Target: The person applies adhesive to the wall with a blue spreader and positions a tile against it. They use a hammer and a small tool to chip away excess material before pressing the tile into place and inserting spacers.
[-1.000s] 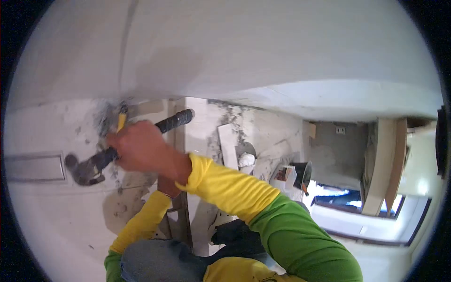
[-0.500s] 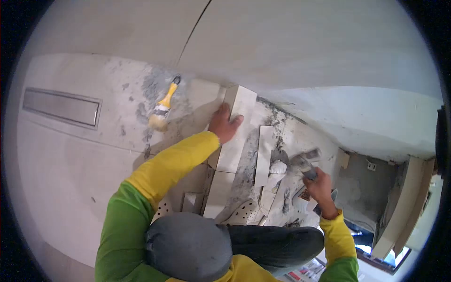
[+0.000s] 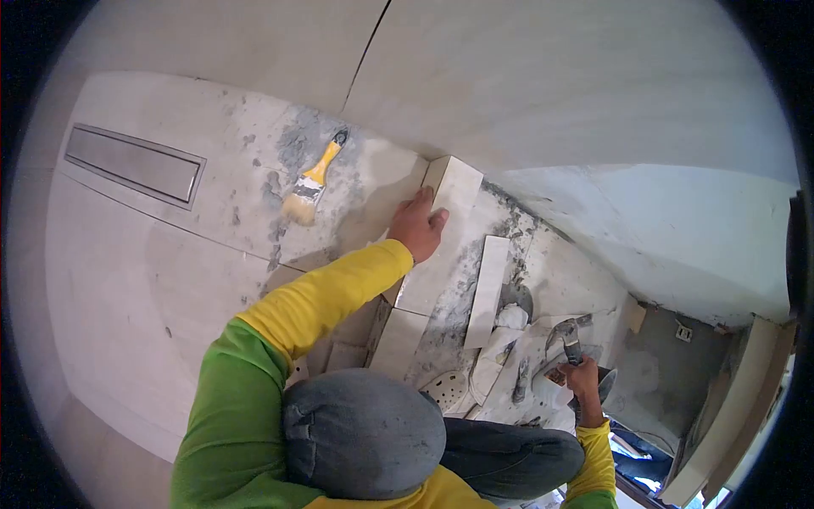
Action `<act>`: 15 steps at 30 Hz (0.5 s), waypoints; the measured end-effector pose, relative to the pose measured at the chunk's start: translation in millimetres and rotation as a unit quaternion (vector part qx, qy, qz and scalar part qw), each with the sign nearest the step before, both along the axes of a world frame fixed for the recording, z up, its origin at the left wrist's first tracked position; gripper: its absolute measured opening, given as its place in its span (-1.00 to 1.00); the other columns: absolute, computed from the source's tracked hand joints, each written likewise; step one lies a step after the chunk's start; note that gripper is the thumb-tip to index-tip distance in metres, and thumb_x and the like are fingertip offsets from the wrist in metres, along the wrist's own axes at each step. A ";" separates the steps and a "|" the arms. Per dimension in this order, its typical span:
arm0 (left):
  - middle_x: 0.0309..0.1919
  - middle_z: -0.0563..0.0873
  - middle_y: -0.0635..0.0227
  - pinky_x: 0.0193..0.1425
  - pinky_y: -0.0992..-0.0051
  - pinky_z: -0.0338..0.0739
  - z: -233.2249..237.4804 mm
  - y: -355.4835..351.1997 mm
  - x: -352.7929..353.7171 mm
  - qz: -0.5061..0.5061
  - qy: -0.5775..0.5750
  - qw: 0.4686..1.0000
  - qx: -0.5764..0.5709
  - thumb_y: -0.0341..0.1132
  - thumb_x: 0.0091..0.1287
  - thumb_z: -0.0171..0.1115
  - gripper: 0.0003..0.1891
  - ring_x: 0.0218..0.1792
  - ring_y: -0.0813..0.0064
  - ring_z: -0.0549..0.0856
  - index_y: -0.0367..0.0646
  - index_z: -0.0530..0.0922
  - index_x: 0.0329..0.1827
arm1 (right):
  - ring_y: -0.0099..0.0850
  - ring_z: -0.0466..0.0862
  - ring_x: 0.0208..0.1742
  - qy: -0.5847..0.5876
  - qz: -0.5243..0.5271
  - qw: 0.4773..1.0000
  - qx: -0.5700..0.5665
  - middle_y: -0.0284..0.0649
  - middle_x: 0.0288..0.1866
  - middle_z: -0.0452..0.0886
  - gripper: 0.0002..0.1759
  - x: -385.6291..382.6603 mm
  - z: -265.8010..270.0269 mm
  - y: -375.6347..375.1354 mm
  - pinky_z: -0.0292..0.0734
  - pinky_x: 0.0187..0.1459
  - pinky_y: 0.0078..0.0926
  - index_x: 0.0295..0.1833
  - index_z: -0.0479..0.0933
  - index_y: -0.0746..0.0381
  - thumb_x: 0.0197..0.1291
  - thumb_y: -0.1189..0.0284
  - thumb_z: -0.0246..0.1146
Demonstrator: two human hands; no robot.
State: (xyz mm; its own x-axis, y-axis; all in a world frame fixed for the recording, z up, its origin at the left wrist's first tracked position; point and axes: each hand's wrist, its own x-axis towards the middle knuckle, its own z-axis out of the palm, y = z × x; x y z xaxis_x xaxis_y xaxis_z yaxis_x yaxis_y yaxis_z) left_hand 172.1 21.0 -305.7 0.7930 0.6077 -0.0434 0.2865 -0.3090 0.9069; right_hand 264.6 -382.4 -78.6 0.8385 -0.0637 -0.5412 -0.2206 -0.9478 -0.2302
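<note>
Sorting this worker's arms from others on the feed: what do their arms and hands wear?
Both hands are bare, no gloves: left hand, right hand. Each long sleeve is yellow from wrist to about the elbow, left sleeve, right sleeve, then green above.

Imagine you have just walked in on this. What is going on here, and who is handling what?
A person crouches on a tiled floor close to the wall. Their left hand rests on a long pale tile lying along a mortar-smeared strip, its far end at the wall. Their right hand grips what looks like a trowel, low on the right. A yellow-handled brush lies loose on the floor, with a metal drain channel further left.
</note>
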 end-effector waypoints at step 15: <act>0.17 0.51 -0.15 0.24 0.14 0.40 -0.4 21.2 -7.9 -0.038 -0.031 0.999 0.014 -0.09 0.35 0.08 -0.40 0.10 -0.08 0.54 -0.40 0.33 0.30 | -0.20 0.69 -0.35 0.049 0.259 0.943 -0.201 -0.06 -0.39 0.69 -0.54 37.5 -32.6 36.1 0.54 -0.24 -0.30 -0.16 0.60 0.33 -0.18 0.27 0.44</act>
State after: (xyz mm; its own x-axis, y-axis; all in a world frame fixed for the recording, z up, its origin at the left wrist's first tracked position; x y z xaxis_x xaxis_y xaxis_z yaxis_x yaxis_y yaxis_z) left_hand 164.1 42.2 -306.1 0.8376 0.5458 0.0233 0.2050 -0.3537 0.9126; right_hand 302.1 -346.3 -111.3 0.7600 0.1253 -0.6377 0.2954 -0.9406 0.1672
